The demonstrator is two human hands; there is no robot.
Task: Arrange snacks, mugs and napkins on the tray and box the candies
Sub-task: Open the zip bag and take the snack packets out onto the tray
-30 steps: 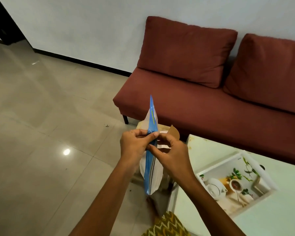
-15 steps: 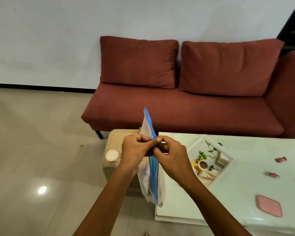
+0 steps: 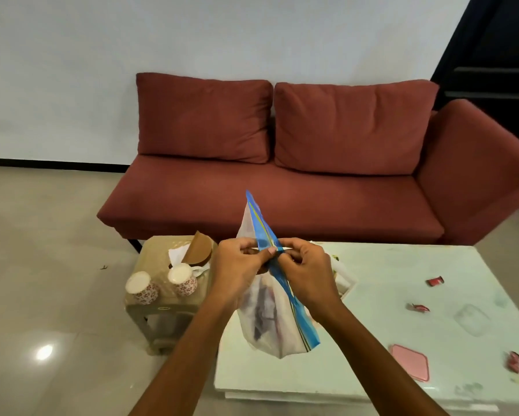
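Since half a second ago the view has swung right and pulled back, so more of the table (image 3: 372, 295) and the whole stool (image 3: 168, 298) show, while both hands keep the same pinch on the bag.

Nearest, the left hand (image 3: 237, 265) and right hand (image 3: 309, 271) meet in front of the chest, each grip narrow and closed on the blue zip strip of a clear plastic snack bag (image 3: 270, 319). The bag hangs below the hands over the table's near left corner, dark contents blurred inside.

On the pale glossy table, a pink lid (image 3: 409, 361) lies near the front edge, a clear box (image 3: 471, 319) sits just beyond it, and red wrapped candies (image 3: 418, 307) are scattered well apart to the right. The tray (image 3: 343, 280) is mostly hidden behind the right hand.

Left of the table, the beige stool carries two floral mugs (image 3: 181, 279), white napkins (image 3: 177, 255) and a brown round piece standing tilted.

Beyond stands a red sofa (image 3: 282, 187) against a white wall, on a shiny tiled floor (image 3: 42, 265).
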